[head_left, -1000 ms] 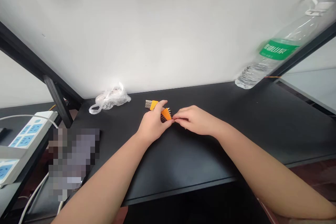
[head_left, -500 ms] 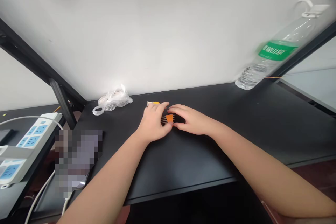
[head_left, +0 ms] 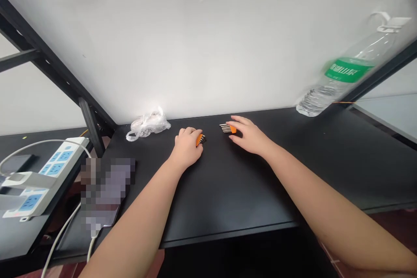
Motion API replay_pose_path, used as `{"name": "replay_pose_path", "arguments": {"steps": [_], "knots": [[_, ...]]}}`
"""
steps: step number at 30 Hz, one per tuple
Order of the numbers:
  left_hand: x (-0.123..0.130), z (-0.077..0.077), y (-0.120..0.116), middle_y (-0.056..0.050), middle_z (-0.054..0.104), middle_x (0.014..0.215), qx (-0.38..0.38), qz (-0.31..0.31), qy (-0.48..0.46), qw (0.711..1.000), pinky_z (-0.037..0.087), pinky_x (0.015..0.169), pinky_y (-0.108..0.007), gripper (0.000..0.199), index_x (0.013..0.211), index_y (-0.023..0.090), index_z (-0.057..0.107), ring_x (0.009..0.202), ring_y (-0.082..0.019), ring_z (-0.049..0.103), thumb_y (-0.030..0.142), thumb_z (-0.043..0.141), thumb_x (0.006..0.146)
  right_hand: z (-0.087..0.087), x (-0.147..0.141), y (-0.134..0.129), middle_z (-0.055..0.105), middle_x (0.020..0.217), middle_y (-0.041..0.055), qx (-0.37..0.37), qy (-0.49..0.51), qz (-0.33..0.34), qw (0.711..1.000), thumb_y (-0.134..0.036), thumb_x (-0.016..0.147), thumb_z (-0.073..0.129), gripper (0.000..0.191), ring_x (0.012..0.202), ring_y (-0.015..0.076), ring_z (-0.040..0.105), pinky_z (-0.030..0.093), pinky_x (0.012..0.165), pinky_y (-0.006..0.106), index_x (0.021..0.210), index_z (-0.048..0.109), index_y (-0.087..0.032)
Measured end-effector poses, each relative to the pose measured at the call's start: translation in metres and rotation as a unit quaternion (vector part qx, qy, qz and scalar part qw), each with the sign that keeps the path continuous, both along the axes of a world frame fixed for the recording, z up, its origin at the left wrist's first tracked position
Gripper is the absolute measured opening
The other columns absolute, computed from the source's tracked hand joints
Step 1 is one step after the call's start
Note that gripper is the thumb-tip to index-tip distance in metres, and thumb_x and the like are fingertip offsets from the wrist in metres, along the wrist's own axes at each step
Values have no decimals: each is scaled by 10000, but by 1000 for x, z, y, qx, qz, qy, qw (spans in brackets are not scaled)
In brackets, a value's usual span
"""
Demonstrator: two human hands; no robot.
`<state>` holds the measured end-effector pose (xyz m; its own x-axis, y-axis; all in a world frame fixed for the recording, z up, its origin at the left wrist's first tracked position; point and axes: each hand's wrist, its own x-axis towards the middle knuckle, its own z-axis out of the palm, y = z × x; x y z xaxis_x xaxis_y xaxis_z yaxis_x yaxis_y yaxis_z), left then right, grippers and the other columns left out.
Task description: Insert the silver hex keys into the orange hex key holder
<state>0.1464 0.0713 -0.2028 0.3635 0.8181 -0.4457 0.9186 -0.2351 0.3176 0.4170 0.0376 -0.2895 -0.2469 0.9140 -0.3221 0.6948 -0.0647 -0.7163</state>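
Observation:
On the black tabletop (head_left: 247, 186), my left hand (head_left: 186, 147) is closed over an orange holder (head_left: 199, 139). Dark rod ends stick out of that holder to the right, and the rest is hidden under my palm. To its right, my right hand (head_left: 249, 134) curls its thumb and fingers around a second orange holder (head_left: 233, 128). A row of thin silver rods (head_left: 224, 127) points left from this one. A stretch of tabletop separates the two hands.
A crumpled clear plastic bag (head_left: 149, 124) lies against the wall at the back left. At the back right stands a large water bottle (head_left: 345, 69) with a green label. A pixelated phone-like device (head_left: 110, 191), a cable and a white power strip (head_left: 55, 169) are at left.
My hands, close together before, are now apart. The right hand has moved right and slightly back, with a rod holder at its fingers. The view has shifted slightly.

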Motion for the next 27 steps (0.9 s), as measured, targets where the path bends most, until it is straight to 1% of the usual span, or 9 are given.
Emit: {"name": "replay_pose_path", "arguments": {"steps": [3, 7, 11, 12, 14, 16, 19, 22, 27], "knots": [[-1, 0, 2, -85, 643, 1273, -34, -4, -27, 999, 479, 1000, -425, 437, 1304, 250, 662, 1150, -284, 533, 374, 701, 886, -7, 5, 0, 380, 1658, 57, -17, -29, 10, 999, -431, 948, 589, 551, 1536, 341, 318, 379, 1199, 563, 1483, 542, -308], [3, 5, 1, -66, 660, 1212, -34, -25, -18, 999, 462, 957, -435, 471, 1216, 277, 696, 1136, -293, 536, 515, 780, 818, -14, 8, 0, 389, 1657, 45, -30, -64, 40, 997, -453, 946, 587, 510, 1563, 367, 253, 345, 1200, 613, 1436, 584, -313], [4, 11, 1, -70, 645, 1243, -55, -51, -16, 997, 442, 930, -457, 523, 1253, 316, 669, 1168, -316, 533, 580, 759, 811, -11, 7, 0, 476, 1593, 63, -3, -66, -1, 998, -427, 924, 619, 464, 1533, 406, 296, 275, 1194, 700, 1373, 631, -313], [3, 12, 1, -69, 644, 1242, -63, -53, -16, 997, 439, 929, -457, 511, 1254, 319, 666, 1160, -315, 538, 571, 751, 818, -7, 5, 0, 519, 1553, 68, 10, -44, -26, 999, -411, 920, 625, 432, 1507, 401, 344, 294, 1191, 688, 1337, 655, -305], [4, 12, 1, -62, 652, 1204, -77, -53, -19, 995, 436, 930, -447, 448, 1225, 313, 674, 1131, -303, 554, 531, 739, 839, 2, -2, -2, 601, 1458, 69, 20, 40, -81, 996, -375, 927, 617, 361, 1402, 356, 490, 407, 1155, 602, 1272, 687, -296], [6, 12, 0, -56, 663, 1139, -83, -51, -29, 995, 436, 927, -428, 388, 1172, 294, 687, 1094, -286, 570, 508, 737, 851, 14, -11, -4, 640, 1403, 58, -9, 151, -112, 982, -347, 939, 607, 333, 1255, 298, 612, 515, 1068, 513, 1259, 688, -303], [13, 11, -3, -49, 665, 1083, -74, -57, -52, 994, 437, 907, -413, 374, 1139, 274, 685, 1047, -268, 585, 521, 733, 863, 30, -26, -6, 647, 1394, 47, -72, 272, -50, 958, -293, 930, 623, 413, 1208, 269, 642, 530, 1053, 487, 1341, 642, -322], [19, 10, -7, -46, 663, 1091, -60, -55, -73, 994, 441, 897, -410, 355, 1148, 272, 675, 1034, -258, 589, 515, 710, 892, 39, -36, -8, 650, 1375, 38, -105, 315, 7, 943, -271, 950, 595, 423, 1243, 259, 618, 506, 1074, 483, 1369, 616, -331], [23, 10, -9, -55, 659, 1150, -54, -39, -94, 993, 454, 925, -409, 327, 1145, 261, 672, 1071, -260, 584, 474, 713, 901, 36, -43, -9, 697, 1107, 29, -150, 336, -42, 929, -309, 953, 606, 344, 1028, 233, 667, 532, 955, 464, 1296, 621, -310]]}}
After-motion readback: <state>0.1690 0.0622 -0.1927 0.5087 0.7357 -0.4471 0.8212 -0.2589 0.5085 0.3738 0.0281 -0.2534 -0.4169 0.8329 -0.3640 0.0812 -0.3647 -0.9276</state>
